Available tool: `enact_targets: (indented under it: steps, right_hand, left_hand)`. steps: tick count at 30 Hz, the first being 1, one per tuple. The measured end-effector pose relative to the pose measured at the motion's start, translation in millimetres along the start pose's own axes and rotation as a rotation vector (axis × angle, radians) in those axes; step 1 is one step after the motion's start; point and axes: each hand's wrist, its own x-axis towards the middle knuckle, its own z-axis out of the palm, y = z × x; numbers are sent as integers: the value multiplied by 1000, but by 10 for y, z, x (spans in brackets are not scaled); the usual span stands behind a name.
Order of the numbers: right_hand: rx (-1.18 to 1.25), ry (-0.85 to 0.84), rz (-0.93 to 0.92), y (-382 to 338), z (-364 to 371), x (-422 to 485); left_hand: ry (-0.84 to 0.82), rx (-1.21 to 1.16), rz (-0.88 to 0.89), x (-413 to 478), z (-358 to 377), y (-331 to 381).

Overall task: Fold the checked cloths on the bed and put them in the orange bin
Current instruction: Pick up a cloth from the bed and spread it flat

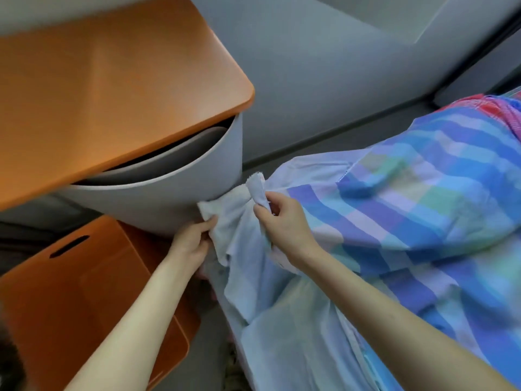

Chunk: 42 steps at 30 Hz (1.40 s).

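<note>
Grey wall and floor behind, frame a bit motion-blurred. Blue checked cloth [423, 179] lies spread on the right over what must be the bed, which is hidden under it. Its pale near edge hangs down at centre, and it is not folded yet.

Left hand [194, 238]: fingers curled round a bunched wad of that pale edge, right against the grey tub [158, 198] with the orange lid [112, 80] sitting ajar. Right hand [284, 221]: thumb and forefinger pinch a frayed corner that sticks up above the knuckles; the other fingers are curled loosely.

Orange bin [84, 277] with the slot handle sits lower left, below the tub and just beside the left forearm.

Risks, as I judge them:
- Both grips hold bunched fabric, not clean corners, so the fold is likely to come out skewed.
- The grips are close together with most of the cloth loose, so a lift could drag slack to the floor.
- The wad touches the tub wall and could snag under it.
- Pink checked cloth [504, 108] touches the far end; can't tell the overlap. It may get dragged along.
</note>
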Motion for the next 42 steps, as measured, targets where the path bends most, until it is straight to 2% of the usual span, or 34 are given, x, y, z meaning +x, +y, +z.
enact_targets:
  steps: [3, 6, 10, 13, 18, 22, 25, 31, 33, 39, 42]
  right_hand:
    - [-36, 95, -49, -215, -96, -64]
    - [-4, 263, -71, -491, -281, -82]
    - [49, 399, -137, -976, -636, -134]
    - [99, 467, -229, -1510, -926, -172]
    - [223, 477, -302, -2263, -910, -264]
    - [271, 416, -260, -2756, -682, -227]
    - [325, 403, -178, -2885, -682, -123]
    - [320, 439, -191, -2877, -720, -99]
    - [253, 470, -217, -2847, -761, -89]
    - [-158, 479, -381, -2726, -830, -170]
    - [-290, 490, -445, -2680, -814, -168]
  left_hand:
    - [-174, 70, 75, -465, 281, 277]
    - [-270, 177, 245, -843, 597, 565]
    - [-293, 275, 503, -1284, 1087, 999]
    - [-322, 371, 622, -1625, 1441, 1393]
    - [-447, 422, 609, -2080, 1757, 1854]
    - [-439, 371, 622, -2276, 1743, 2174]
    - [-428, 429, 656, -2304, 1703, 2393]
    - [-453, 528, 624, -2347, 1664, 2497]
    - [-435, 526, 645, -2315, 1637, 2490]
    - [-493, 546, 628, -2361, 1650, 2479]
    - [-441, 568, 621, -2385, 1707, 2494]
